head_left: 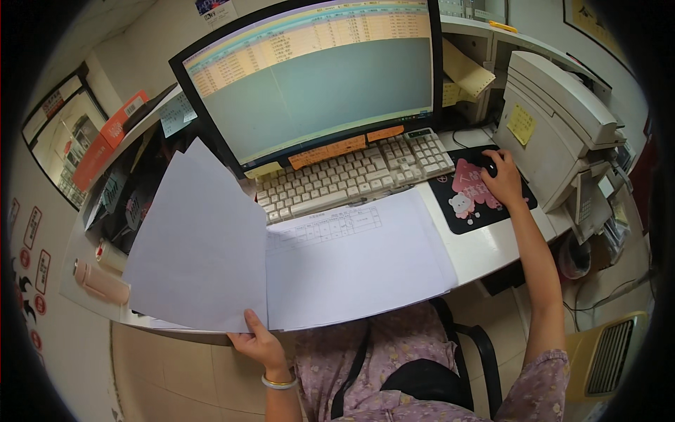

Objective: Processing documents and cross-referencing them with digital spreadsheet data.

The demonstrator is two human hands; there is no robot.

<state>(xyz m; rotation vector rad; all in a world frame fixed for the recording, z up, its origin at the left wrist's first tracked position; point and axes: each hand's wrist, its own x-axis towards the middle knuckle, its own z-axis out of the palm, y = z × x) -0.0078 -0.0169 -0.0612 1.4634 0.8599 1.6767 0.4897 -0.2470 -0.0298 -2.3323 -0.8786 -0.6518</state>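
My left hand [257, 342] pinches the lower edge of a lifted white sheet of paper [200, 246], thumb on top and fingers beneath. To the right of that sheet lies a stack of white papers [358, 274], its top page carrying a small printed table near the upper edge. My right hand [504, 179] is wrapped over a black computer mouse [491, 167] on a dark mouse pad [472, 188] with a pink picture. Behind the papers sits a pale keyboard [351, 172], and above it a large monitor [316, 91] shows rows of a table.
A bulky grey-white office machine [548, 133] with a yellow note stands right of the mouse pad. A pink bottle [98, 281] is at the desk's left edge, near a shelf of folders [116, 197]. Beneath the desk's right side is a bin [574, 259]; a chair armrest [485, 362] is close by.
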